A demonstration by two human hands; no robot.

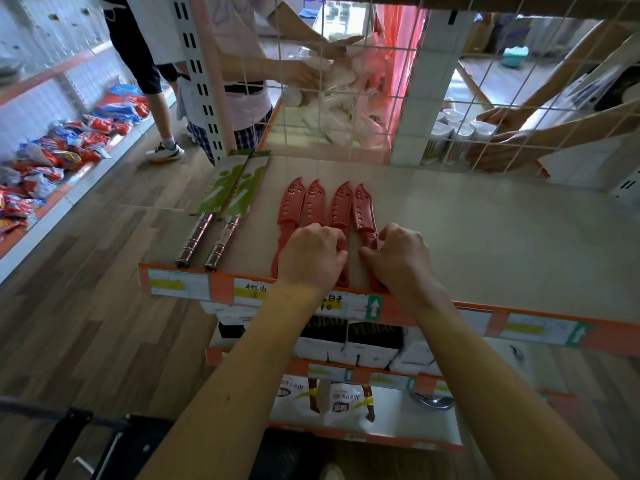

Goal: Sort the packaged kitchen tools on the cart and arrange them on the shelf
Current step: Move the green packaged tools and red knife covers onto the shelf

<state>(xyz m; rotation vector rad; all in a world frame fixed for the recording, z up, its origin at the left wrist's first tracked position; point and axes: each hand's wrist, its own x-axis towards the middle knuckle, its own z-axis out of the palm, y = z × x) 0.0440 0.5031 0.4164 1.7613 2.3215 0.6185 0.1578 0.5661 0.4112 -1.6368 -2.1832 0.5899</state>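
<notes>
Both hands work side by side at the front edge of the shelf [485,237], close together but not touching. The left hand [311,259] curls its fingers over the handles of the middle red sheathed knives [313,206], and the right hand [401,261] pinches the handle of the rightmost knife [362,211]. Four such knives lie in a row on the shelf, tips toward the wire mesh back [374,95]. They look light, stiff and slick in their plastic sheaths, so the handle seems the safest hold; pulling on a sheath might slide it off. Left of them lie two steel-handled knives in green card sleeves [244,188].
</notes>
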